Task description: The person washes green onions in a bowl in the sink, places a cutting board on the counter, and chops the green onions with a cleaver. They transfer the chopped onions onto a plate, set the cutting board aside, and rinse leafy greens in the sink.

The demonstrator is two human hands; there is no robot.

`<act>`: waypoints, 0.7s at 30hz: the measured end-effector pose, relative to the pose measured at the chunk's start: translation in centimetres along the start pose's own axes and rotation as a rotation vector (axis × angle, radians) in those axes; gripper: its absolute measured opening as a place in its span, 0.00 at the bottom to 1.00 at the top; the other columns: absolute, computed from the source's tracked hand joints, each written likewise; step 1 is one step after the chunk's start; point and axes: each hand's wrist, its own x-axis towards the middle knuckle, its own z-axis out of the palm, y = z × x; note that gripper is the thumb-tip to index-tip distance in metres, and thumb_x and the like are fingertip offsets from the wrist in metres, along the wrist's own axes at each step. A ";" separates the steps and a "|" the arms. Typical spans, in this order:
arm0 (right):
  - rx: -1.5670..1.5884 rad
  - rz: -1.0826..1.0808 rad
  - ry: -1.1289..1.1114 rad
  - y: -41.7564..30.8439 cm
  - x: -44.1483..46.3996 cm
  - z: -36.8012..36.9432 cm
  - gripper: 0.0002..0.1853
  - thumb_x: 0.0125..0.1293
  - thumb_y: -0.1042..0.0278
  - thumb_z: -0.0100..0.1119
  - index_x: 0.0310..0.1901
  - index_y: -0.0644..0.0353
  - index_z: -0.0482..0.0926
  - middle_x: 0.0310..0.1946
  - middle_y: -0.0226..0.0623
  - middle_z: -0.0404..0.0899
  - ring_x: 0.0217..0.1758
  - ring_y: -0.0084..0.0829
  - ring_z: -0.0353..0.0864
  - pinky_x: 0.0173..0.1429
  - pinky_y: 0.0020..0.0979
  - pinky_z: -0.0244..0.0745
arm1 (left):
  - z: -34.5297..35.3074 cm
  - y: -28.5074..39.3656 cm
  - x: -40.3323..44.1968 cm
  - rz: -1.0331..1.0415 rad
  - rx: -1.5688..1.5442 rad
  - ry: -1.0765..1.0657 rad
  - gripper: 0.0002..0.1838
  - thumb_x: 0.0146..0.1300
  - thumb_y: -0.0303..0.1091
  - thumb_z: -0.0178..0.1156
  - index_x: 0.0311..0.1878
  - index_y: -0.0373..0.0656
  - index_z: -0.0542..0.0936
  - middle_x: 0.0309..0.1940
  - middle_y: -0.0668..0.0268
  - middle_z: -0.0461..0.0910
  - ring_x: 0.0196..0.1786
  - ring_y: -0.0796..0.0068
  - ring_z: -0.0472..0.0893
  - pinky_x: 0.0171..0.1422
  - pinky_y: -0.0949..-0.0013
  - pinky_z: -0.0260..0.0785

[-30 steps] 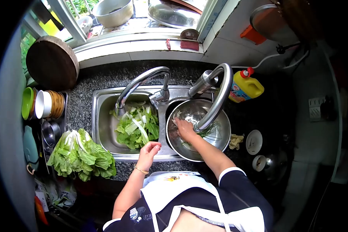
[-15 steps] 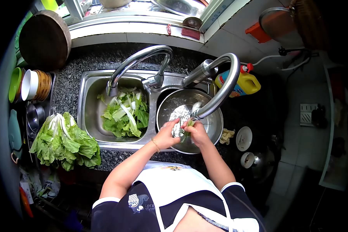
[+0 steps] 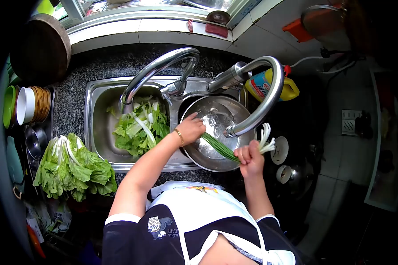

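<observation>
A bunch of green onions (image 3: 220,146) stretches between my two hands above a round metal basin (image 3: 203,162). My right hand (image 3: 251,160) is closed around it near the white root ends, which stick out to the right. My left hand (image 3: 192,128) is closed over the green leaf end on the basin's left side; its fingertips are partly hidden. Shiny water shows in the basin beneath, under the right faucet (image 3: 269,99). Leafy greens (image 3: 139,128) with white stalks lie in the left sink bowl (image 3: 99,132).
A large bundle of leafy greens (image 3: 75,165) rests on the counter at left, below stacked bowls (image 3: 25,106). The left faucet (image 3: 159,62) arches over the left bowl. A yellow bottle (image 3: 287,90) stands behind the basin; small white bowls (image 3: 280,150) sit at right.
My hands were close together low in the basin. Now they are apart, the right raised and moved right with the green onions drawn out straight between them.
</observation>
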 end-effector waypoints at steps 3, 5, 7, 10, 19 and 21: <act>-0.104 -0.105 -0.052 -2.0 -0.8 0.2 0.16 0.70 0.58 0.41 0.24 0.49 0.58 0.08 0.22 0.48 0.11 0.20 0.48 0.31 0.28 0.57 | -0.2 -2.2 0.0 0.010 0.138 -0.009 0.09 0.46 0.33 0.59 0.32 0.43 0.74 0.40 0.63 0.76 0.59 0.63 0.70 0.70 0.55 0.53; -0.098 -0.229 -0.019 -2.7 -0.5 0.2 0.13 0.69 0.66 0.45 0.24 0.50 0.61 0.10 0.21 0.52 0.11 0.18 0.51 0.28 0.26 0.57 | -0.9 -3.0 -0.6 -0.030 0.148 0.048 0.10 0.48 0.33 0.59 0.34 0.43 0.75 0.43 0.62 0.75 0.61 0.60 0.68 0.70 0.56 0.53; -0.172 -0.249 0.069 -1.6 1.1 -0.5 0.12 0.68 0.69 0.47 0.25 0.51 0.62 0.11 0.21 0.53 0.12 0.17 0.51 0.26 0.24 0.55 | -2.6 -3.3 -1.2 -0.077 0.172 0.140 0.11 0.49 0.32 0.59 0.38 0.44 0.76 0.51 0.59 0.70 0.61 0.55 0.65 0.67 0.55 0.57; -0.342 -0.162 0.535 4.3 4.5 -2.8 0.02 0.64 0.71 0.53 0.35 0.56 0.70 0.28 0.27 0.69 0.29 0.20 0.68 0.31 0.23 0.66 | -4.0 -1.7 -2.8 -0.346 -0.059 0.315 0.11 0.49 0.31 0.60 0.37 0.44 0.75 0.48 0.59 0.71 0.56 0.55 0.68 0.59 0.55 0.62; -1.828 -0.326 -0.050 17.8 11.5 -4.1 0.15 0.49 0.59 0.64 0.36 0.59 0.76 0.38 0.41 0.73 0.49 0.41 0.68 0.53 0.45 0.60 | -2.8 4.5 -8.3 -1.008 -0.625 0.052 0.13 0.57 0.41 0.59 0.35 0.40 0.76 0.28 0.61 0.77 0.29 0.64 0.79 0.35 0.66 0.70; -1.889 -0.407 -0.038 17.6 11.4 -2.8 0.14 0.45 0.60 0.65 0.33 0.56 0.76 0.37 0.39 0.72 0.50 0.40 0.67 0.55 0.46 0.57 | -2.4 4.8 -8.0 -1.076 -0.757 -0.204 0.17 0.58 0.46 0.59 0.35 0.39 0.76 0.28 0.60 0.79 0.27 0.68 0.80 0.32 0.68 0.71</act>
